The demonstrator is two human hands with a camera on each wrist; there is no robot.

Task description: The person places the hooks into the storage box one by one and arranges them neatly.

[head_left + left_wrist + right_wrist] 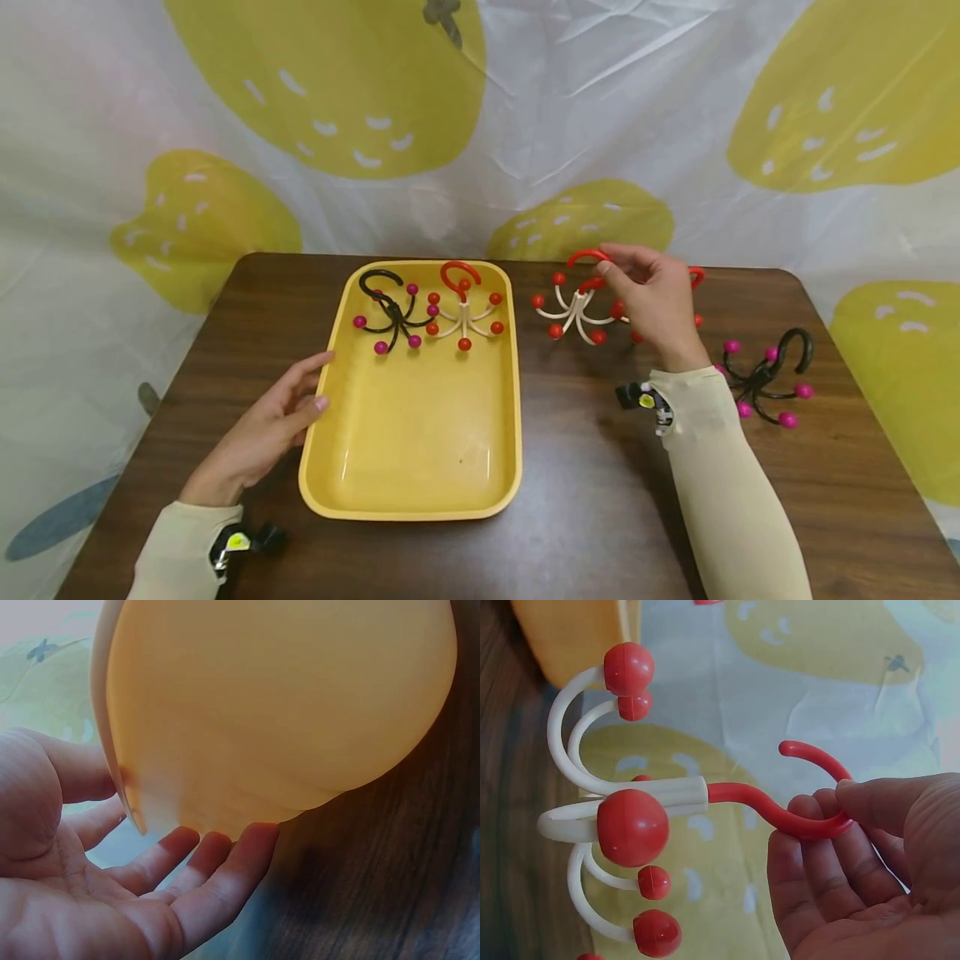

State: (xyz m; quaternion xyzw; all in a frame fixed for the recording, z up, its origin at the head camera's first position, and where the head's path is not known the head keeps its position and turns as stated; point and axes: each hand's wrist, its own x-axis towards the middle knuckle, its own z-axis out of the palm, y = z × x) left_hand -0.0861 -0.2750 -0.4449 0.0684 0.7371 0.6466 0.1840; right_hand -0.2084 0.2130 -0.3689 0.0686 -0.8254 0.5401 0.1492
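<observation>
In the head view, my right hand [654, 302] pinches the red hook of a white multi-arm hook hanger [577, 307] with red ball tips. The right wrist view shows this hanger [652, 795] sideways, thumb and fingers on its hook. My left hand [273, 417] holds the left rim of a yellow tray [420, 510]; in the left wrist view the thumb meets the rim and fingers touch the outer wall. At the tray's far end lie a black hanger [394, 312] with magenta balls and another white hanger [464, 315] with red balls.
Right of the tray, a second red hook [697, 276] shows behind my right hand, its hanger mostly hidden. A black hanger [759, 379] with magenta balls lies on the brown table [585, 533] beyond my right forearm. A lemon-patterned cloth [570, 108] hangs behind the table.
</observation>
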